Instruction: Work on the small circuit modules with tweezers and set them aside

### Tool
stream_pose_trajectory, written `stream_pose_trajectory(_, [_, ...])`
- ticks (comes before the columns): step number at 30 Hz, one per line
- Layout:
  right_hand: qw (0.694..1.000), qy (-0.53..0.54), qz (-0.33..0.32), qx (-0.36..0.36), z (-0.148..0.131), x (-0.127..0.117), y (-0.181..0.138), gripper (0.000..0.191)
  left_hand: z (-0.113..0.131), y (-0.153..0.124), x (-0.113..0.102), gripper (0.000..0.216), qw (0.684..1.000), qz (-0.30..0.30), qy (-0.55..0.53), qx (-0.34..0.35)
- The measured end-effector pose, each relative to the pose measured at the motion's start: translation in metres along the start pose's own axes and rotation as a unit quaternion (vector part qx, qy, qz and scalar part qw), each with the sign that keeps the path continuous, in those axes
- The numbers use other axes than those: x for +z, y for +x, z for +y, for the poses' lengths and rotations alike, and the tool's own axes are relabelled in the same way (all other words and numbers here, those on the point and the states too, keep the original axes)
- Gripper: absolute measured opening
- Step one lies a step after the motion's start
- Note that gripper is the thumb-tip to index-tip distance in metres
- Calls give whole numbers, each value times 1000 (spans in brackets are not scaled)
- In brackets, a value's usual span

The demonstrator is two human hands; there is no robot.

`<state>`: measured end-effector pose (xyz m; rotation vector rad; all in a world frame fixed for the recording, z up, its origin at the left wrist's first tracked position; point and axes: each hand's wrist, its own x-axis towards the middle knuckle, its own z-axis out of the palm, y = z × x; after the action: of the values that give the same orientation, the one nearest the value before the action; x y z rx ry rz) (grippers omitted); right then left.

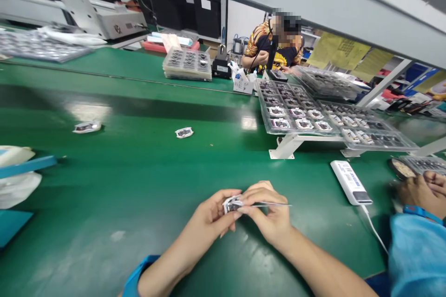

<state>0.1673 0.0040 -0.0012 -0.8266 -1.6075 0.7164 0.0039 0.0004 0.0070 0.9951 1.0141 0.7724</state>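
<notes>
My left hand (211,216) and my right hand (268,213) meet low in the middle of the green workbench (132,204). My left fingers pinch a small white-framed electronic component (232,204). My right fingers hold a thin metal tool (275,204), perhaps tweezers, with its tip against that component. The fingers hide much of the component. Two similar loose components (184,132) (87,127) lie farther up the bench, out of reach of my fingers.
A clear tray of components (292,106) stands on a white rack at right. A white power bank (350,182) with a cable lies near a co-worker's hands (421,190) and blue sleeve (416,255). Another person (275,48) works across the bench beyond stacked trays (187,64).
</notes>
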Motion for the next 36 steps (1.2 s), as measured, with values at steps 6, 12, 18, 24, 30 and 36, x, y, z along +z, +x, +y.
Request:
stream_pose_trajectory(6, [999,-14,-36,-16,0,1,-1,14,-5,1,1,49,1000,-1,-4,-1])
stream_pose_trajectory(12, [981,88,56,162,-2,-3,1,4,2,0,-2,50,1000,17,10,-19])
stream_pose_trajectory(18, [961,104,23,253,0,-3,4,9,2,-1,-4,40,999,34,-8,-26])
stream_pose_trajectory(24, [933,174,15,314,3,-1,5,17,1,-2,-4,38,997,32,-41,-55])
stream_pose_trajectory(30, [964,127,65,223,1,1,1,7,2,-3,-3,38,994,39,-72,-69])
stream_pose_trajectory(36, [962,159,63,211,2,5,-2,8,2,-5,-1,33,994,32,-78,-66])
